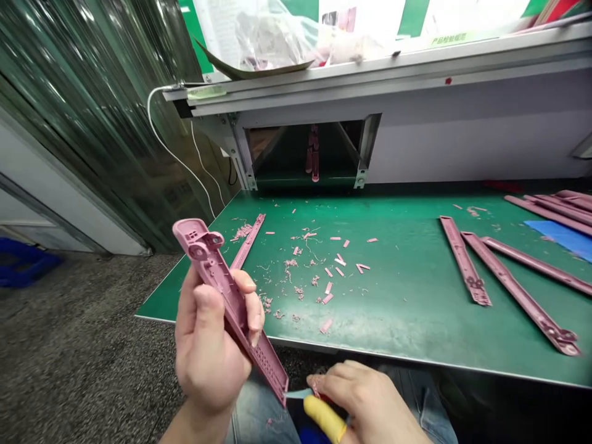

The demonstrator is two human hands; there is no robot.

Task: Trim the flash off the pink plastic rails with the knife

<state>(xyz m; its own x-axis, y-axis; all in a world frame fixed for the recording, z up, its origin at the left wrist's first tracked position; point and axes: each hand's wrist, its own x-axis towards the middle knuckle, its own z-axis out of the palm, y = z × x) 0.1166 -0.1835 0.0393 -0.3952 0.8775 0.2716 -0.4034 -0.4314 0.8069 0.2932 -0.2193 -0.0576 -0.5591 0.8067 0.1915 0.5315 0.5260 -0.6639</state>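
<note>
A long pink plastic shell [222, 279], hollow with ribs and round bosses at its upper end, is tilted in front of me. My left hand [213, 339] is closed around its middle, fingers wrapped over the edge. At its lower end the pale blade of a knife [298, 393] touches the corner. My right hand [361, 394] grips that knife, its handle hidden in the fingers; a yellow finger cover [325, 419] is on the thumb. Behind my left hand a similar pink piece [250, 239] lies on the green table [393, 277].
Pink shavings [291, 264] and small strips [340, 260] litter the table. Several long pink parts [518, 290] lie at the right, near a blue sheet [559, 237]. At the back, a conveyor opening [287, 154] holds more pink parts, under a shelf [393, 71]. A white cable [176, 151] hangs left.
</note>
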